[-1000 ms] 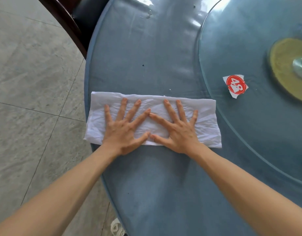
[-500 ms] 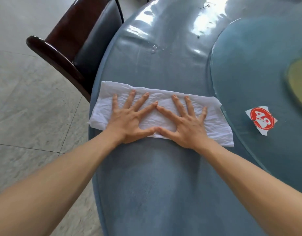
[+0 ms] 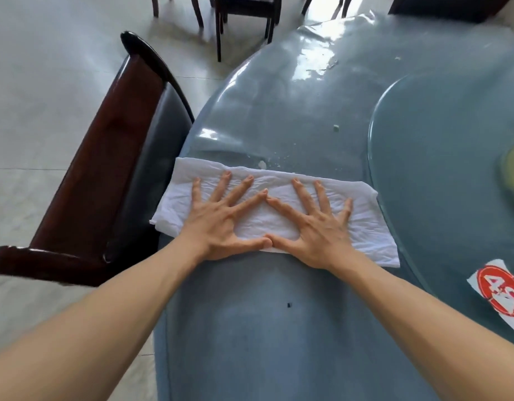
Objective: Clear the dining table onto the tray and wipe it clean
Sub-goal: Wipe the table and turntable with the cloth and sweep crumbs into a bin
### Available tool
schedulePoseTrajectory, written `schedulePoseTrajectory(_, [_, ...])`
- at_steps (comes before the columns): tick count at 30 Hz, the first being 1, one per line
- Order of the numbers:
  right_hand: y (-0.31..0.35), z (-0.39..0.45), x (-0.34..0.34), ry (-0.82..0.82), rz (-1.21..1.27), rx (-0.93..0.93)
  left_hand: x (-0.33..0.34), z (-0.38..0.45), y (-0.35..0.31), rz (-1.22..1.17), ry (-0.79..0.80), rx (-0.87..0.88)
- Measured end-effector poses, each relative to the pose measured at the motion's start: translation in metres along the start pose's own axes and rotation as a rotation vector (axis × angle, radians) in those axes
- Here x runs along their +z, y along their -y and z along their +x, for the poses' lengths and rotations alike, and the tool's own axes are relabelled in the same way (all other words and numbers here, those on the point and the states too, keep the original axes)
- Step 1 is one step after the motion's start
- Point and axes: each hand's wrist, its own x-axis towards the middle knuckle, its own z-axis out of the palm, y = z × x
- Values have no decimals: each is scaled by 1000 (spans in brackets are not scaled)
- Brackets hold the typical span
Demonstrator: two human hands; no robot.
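I press my left hand (image 3: pixel 221 224) and right hand (image 3: pixel 316 230) flat, fingers spread, on a folded white cloth (image 3: pixel 363 227), thumbs and forefingers touching tip to tip. The cloth lies at the nine o'clock edge of the round blue-covered worktop (image 3: pixel 279 328). Pale crumbs (image 3: pixel 336 128) sit at twelve o'clock from it; a red-and-white numbered sticker (image 3: pixel 499 293) at four o'clock.

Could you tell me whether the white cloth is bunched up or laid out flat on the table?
Laid flat: the white cloth lies as a long strip on the table, left hand and right hand pressing it with spread fingers.
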Motion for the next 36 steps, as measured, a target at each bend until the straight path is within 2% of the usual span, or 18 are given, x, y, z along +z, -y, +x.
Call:
schedulePoseTrajectory(17, [-5, 149, -29, -34, 14, 260, -40, 177, 87, 2, 42, 211])
schedulePoseTrajectory(24, [-15, 190, -37, -60, 125, 519, -47, 232, 97, 2, 49, 280])
schedulePoseTrajectory(36, [-45, 225, -47, -80, 74, 465, -58, 317, 102, 25, 76, 429])
